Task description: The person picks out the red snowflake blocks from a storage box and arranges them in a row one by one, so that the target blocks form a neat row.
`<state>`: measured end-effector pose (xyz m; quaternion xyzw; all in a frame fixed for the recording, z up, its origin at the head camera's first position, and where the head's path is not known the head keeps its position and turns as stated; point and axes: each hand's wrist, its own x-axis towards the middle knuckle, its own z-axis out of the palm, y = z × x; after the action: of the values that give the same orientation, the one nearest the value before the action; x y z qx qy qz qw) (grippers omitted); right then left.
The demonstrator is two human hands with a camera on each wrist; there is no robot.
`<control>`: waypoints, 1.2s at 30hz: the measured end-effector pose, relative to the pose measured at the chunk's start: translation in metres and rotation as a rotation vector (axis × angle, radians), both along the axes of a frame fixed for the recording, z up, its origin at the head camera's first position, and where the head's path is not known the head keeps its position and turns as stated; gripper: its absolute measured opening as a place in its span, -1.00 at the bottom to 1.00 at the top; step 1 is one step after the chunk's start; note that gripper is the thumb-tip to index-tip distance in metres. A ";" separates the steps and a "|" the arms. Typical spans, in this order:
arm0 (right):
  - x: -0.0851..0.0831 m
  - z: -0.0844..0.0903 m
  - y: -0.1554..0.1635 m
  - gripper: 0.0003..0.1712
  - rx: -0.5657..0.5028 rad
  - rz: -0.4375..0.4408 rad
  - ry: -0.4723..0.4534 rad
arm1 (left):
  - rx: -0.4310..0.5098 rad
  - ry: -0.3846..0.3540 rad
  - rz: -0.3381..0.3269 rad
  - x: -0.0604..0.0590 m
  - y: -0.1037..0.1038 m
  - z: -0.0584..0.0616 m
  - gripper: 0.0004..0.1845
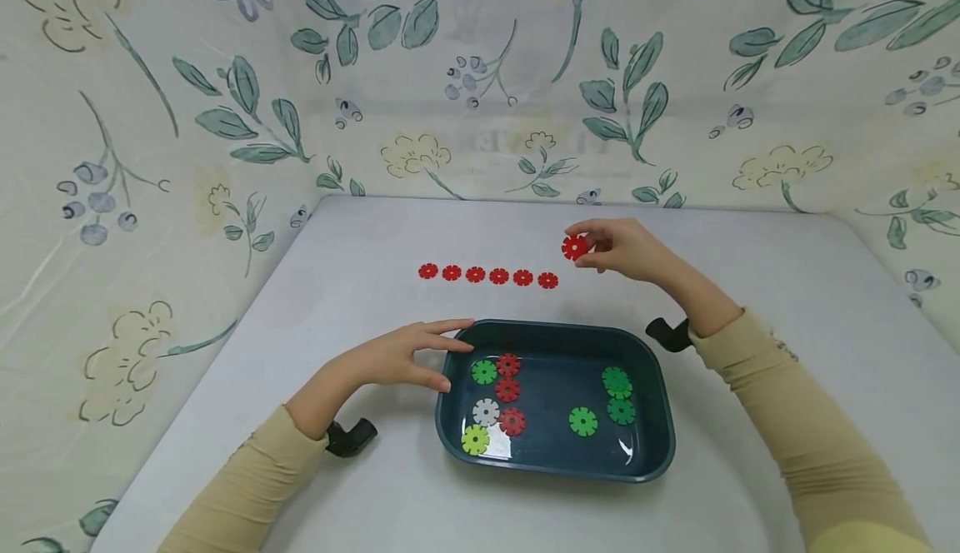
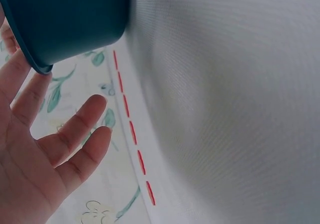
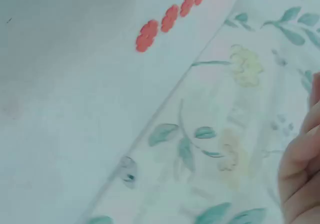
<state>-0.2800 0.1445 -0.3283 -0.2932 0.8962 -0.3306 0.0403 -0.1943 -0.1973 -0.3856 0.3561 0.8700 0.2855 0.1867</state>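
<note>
left hand [image 2: 29,164] against teal tray [image 2: 70,21]

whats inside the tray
The tray holds three red discs, a white disc, a yellow-green disc and several green discs. Some green discs overlap at the right, so what lies beneath them is covered.

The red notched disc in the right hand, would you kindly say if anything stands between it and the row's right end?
Nothing visible does; in the head view, only white tabletop shows between the held red disc and the row's rightmost disc.
</note>
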 end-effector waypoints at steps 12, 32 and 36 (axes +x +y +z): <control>-0.039 -0.051 0.012 -0.52 0.098 -0.059 -0.227 | -0.008 0.004 0.000 0.000 0.001 -0.001 -0.42; -0.062 -0.083 -0.002 -0.62 0.294 -0.097 -0.288 | -0.012 -0.012 0.009 0.002 0.001 0.000 -0.42; -0.065 -0.086 -0.002 -0.67 0.290 -0.100 -0.286 | -0.017 -0.009 0.016 0.002 0.001 0.001 -0.42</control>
<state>-0.3447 0.1422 -0.4142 -0.1893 0.9330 -0.2378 0.1925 -0.1918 -0.1959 -0.3851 0.3461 0.8743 0.2812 0.1915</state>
